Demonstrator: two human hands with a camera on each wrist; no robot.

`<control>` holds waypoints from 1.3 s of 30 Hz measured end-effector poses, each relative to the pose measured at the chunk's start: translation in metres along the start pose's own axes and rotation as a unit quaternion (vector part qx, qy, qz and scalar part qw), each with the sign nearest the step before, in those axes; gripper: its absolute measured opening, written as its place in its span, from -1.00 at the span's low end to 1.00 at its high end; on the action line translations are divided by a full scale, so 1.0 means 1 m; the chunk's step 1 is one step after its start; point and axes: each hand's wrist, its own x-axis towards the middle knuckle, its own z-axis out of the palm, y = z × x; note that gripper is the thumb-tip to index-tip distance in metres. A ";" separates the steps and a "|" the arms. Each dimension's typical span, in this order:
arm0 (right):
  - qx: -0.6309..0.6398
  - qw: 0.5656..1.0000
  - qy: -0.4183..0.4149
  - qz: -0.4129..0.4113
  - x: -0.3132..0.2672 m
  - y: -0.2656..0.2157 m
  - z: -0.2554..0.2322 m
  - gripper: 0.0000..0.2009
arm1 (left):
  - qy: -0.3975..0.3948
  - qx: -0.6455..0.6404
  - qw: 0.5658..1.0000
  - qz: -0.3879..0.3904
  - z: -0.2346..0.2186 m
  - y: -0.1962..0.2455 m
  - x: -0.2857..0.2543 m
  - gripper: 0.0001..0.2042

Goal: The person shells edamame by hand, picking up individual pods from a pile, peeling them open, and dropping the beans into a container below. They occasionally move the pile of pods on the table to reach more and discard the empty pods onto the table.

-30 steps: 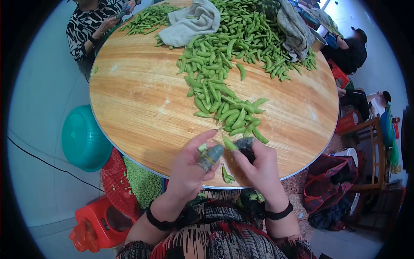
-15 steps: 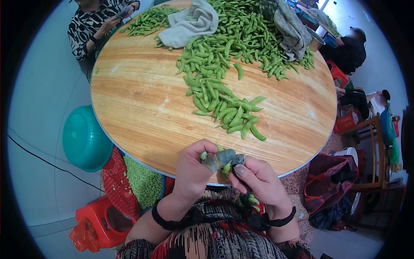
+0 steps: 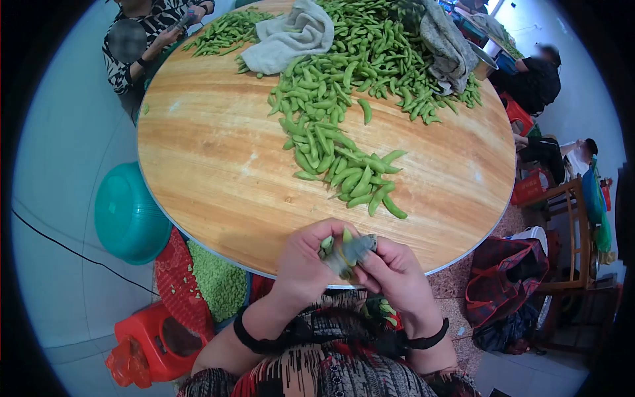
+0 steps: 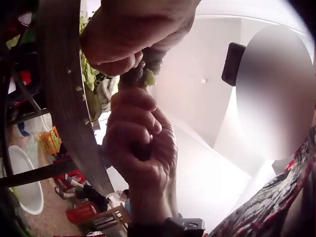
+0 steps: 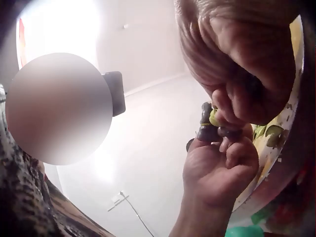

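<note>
Over the table's near edge, my left hand [image 3: 301,266] and right hand [image 3: 400,272] meet at the fingertips. A grey cover [image 3: 357,249] with a yellow band wraps a digit of the left hand. Between the two hands they pinch a green soybean pod [image 3: 347,234], its tip poking up past the cover. A pale green bit [image 3: 326,243] shows by the left fingers. In the left wrist view the pod [image 4: 149,78] peeks out between the hands. The right wrist view shows green [image 5: 214,117] at the left hand's covered digits [image 5: 207,132]. Most of the pod is hidden.
Loose soybean pods [image 3: 357,178] trail toward me from a big heap [image 3: 377,53] on the round wooden table [image 3: 211,145]. Cloths [image 3: 291,40] lie on the heap. Shelled beans [image 3: 215,281] fill a container below left, near a teal basin [image 3: 132,212] and a red stool [image 3: 155,341].
My hands came together and drew back toward the table's near edge, after being apart with a pod in the right. Since half a second ago the covered digit has tilted across the pod.
</note>
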 end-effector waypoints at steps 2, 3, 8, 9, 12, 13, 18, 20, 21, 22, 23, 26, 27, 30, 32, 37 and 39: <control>-0.057 0.996 0.046 -0.050 0.003 0.002 0.006 -0.80 | 0.040 0.179 0.983 0.015 0.005 0.002 0.003 -0.72; -0.112 0.985 0.091 -0.099 0.005 0.002 0.007 -0.80 | 0.057 0.173 0.983 0.024 0.005 0.000 0.004 -0.70; -0.102 0.986 0.124 -0.045 0.014 -0.007 0.004 -0.82 | 0.113 0.164 0.978 0.057 0.001 -0.016 0.011 -0.75; -0.159 0.973 0.129 -0.109 0.018 0.002 0.003 -0.80 | 0.110 0.199 0.972 0.062 0.000 -0.015 0.012 -0.76; -0.353 0.897 0.179 -0.199 0.019 -0.002 0.009 -0.80 | 0.109 0.185 0.972 0.095 0.002 -0.017 0.020 -0.77; -0.393 0.872 0.186 -0.225 0.018 -0.008 0.012 -0.82 | 0.104 0.203 0.967 0.115 0.003 -0.017 0.021 -0.76; -0.408 0.867 0.180 -0.222 0.018 -0.009 0.009 -0.82 | 0.083 0.135 0.984 0.082 0.000 -0.014 0.020 -0.64; -0.370 0.898 0.136 -0.196 0.010 -0.018 0.005 -0.83 | 0.111 0.097 0.987 0.059 0.000 -0.011 0.015 -0.65; -0.329 0.925 0.089 -0.168 0.005 -0.024 0.001 -0.84 | 0.140 0.060 0.988 0.035 0.000 -0.008 0.013 -0.65; -0.328 0.925 0.091 -0.168 0.000 -0.029 -0.007 -0.84 | 0.139 0.061 0.988 0.035 -0.006 -0.004 0.012 -0.65; -0.331 0.931 0.024 -0.155 -0.006 -0.033 -0.017 -0.83 | 0.118 -0.023 0.992 0.031 -0.015 0.001 0.010 -0.61; -0.486 0.854 0.116 -0.148 0.003 -0.033 -0.025 -0.80 | 0.065 -0.135 0.989 -0.003 -0.018 0.011 0.003 -0.58; -0.613 0.727 0.270 -0.147 0.010 -0.028 -0.029 -0.77 | 0.031 -0.163 0.986 -0.031 -0.017 0.013 0.002 -0.59; -0.614 0.726 0.269 -0.157 0.021 -0.013 -0.035 -0.76 | 0.049 -0.166 0.982 -0.073 -0.008 0.014 0.003 -0.69; -0.613 0.729 0.268 -0.144 0.021 -0.006 -0.037 -0.78 | 0.042 -0.161 0.984 -0.070 -0.002 0.015 0.003 -0.71; -0.137 0.962 0.144 -0.185 0.019 0.004 -0.037 -0.82 | 0.018 -0.173 0.982 -0.077 0.008 0.013 0.009 -0.63; -0.008 0.995 0.065 -0.071 0.010 -0.012 -0.031 -0.83 | -0.025 -0.154 0.983 -0.102 0.004 0.004 0.012 -0.59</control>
